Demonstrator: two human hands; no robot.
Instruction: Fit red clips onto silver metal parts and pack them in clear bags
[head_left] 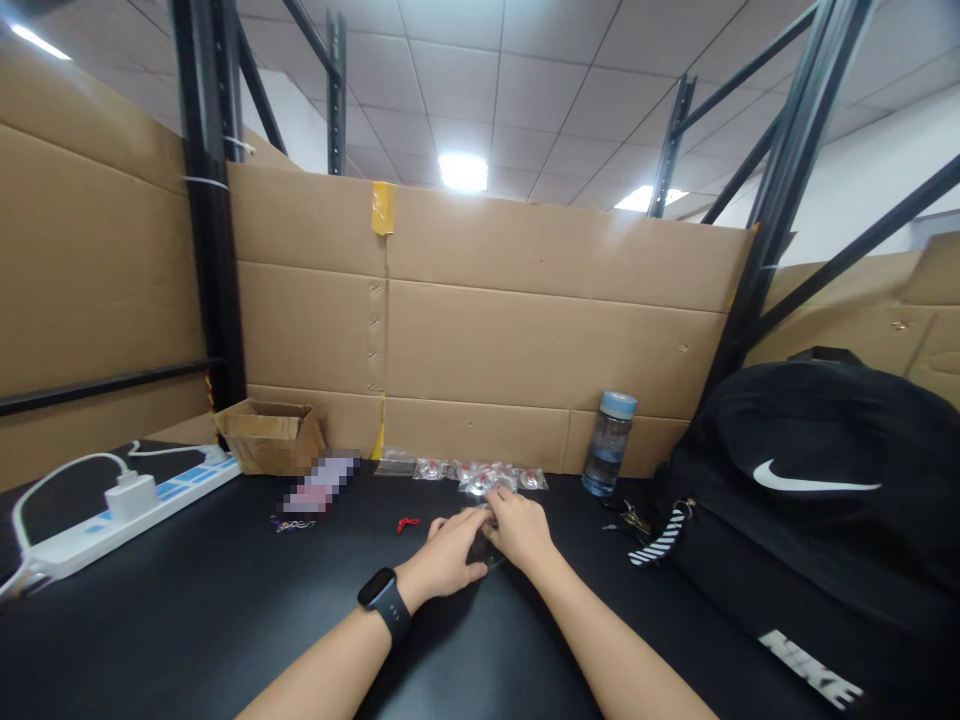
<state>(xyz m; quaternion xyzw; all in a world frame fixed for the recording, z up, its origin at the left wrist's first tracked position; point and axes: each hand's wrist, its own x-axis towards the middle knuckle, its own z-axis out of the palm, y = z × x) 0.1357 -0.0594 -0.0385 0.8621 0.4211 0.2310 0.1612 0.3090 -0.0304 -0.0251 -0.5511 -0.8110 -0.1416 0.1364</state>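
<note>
My left hand [448, 553], with a black smartwatch on its wrist, and my right hand [519, 527] meet over the black table [225, 600]. Both hold a small clear plastic bag [486, 548] between their fingers; what is inside is hidden by the hands. Just beyond my fingers lies a row of several small clear bags with red and white parts [480, 473]. A small red piece [407, 524] lies on the table left of my left hand.
A white power strip with a charger [127, 505] lies at the left. An open cardboard box [268, 435], a blurred pink item [321, 485], a water bottle [609, 443], keys [634, 518] and a black backpack [810, 500] stand along the cardboard back wall [525, 330].
</note>
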